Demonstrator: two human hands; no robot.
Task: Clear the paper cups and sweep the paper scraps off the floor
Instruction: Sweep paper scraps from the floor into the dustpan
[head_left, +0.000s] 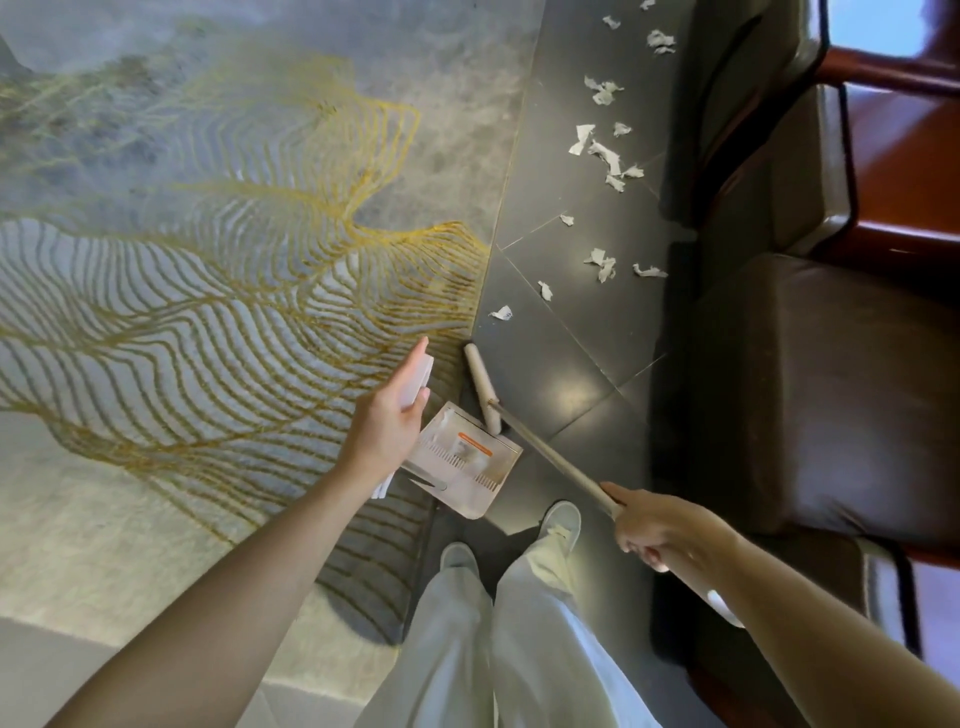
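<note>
Several white paper scraps (602, 156) lie scattered on the dark tiled floor (561, 384), in a strip beside the sofa. My right hand (654, 530) grips the long beige broom handle (550, 457). The broom head (483, 384) rests on the tiles near the rug's edge. My left hand (387, 423) holds the flat white handle (418, 382) of the translucent dustpan (460, 460), which sits on the floor in front of my feet. One scrap (501, 313) lies a little beyond the broom head. No paper cups are in view.
A large grey rug with gold line patterns (208, 286) covers the floor on the left. Dark leather sofa seats with red-brown wooden frames (810, 364) line the right side. My legs in white trousers and shoes (519, 571) stand on the tiles.
</note>
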